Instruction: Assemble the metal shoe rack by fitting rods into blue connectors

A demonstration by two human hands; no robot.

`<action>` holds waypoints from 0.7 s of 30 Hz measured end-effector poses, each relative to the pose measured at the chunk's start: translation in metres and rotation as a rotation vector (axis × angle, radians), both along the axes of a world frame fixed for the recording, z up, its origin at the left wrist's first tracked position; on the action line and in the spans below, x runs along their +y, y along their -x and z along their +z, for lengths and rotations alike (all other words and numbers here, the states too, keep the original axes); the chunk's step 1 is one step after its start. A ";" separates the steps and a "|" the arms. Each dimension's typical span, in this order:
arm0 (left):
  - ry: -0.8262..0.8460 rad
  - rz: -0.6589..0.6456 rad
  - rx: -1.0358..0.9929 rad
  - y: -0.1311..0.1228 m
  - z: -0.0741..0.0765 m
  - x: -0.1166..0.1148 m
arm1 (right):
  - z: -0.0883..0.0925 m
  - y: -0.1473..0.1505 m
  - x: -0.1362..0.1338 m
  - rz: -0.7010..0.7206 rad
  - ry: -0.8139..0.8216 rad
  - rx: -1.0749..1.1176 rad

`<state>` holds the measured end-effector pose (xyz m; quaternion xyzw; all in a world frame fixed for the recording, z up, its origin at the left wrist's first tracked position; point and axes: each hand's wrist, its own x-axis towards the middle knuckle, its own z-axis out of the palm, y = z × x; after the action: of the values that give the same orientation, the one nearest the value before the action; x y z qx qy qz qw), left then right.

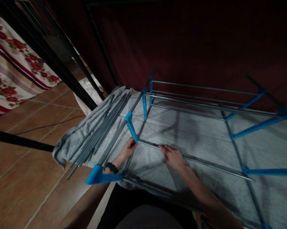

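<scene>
A rack frame of grey metal tubes and blue plastic brackets lies on a grey blanket (191, 127). My left hand (127, 149) is closed around the lower end of a blue bracket (131, 127), where a metal tube (210, 163) meets it. Along that same tube, my right hand (173, 156) grips with the fingers curled over it. The tube's far end rests by another blue bracket (267, 171) at the right; whether it is seated there I cannot tell. Nearest my left forearm is a blue corner bracket (97, 175).
Several loose grey tubes (102, 124) lie in a bundle on the blanket at the left. Dark metal posts (45, 54) rise beside it, above a tiled floor (36, 152) with a thin cable (50, 126). A dark red panel (193, 41) stands behind the frame.
</scene>
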<state>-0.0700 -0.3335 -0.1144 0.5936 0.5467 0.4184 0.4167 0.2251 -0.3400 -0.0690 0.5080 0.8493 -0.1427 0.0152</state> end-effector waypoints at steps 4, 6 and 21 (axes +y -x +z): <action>0.000 0.011 0.019 -0.003 0.000 -0.001 | 0.002 0.002 -0.001 -0.015 0.027 0.016; -0.009 0.028 0.036 -0.004 0.001 -0.001 | 0.002 0.002 0.000 -0.017 0.039 0.042; 0.034 0.045 0.065 -0.013 0.010 -0.006 | 0.002 0.002 0.013 0.010 0.095 0.144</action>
<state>-0.0571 -0.3393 -0.1039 0.5873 0.5801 0.3989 0.3992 0.2236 -0.3267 -0.0669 0.4907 0.8431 -0.2190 -0.0210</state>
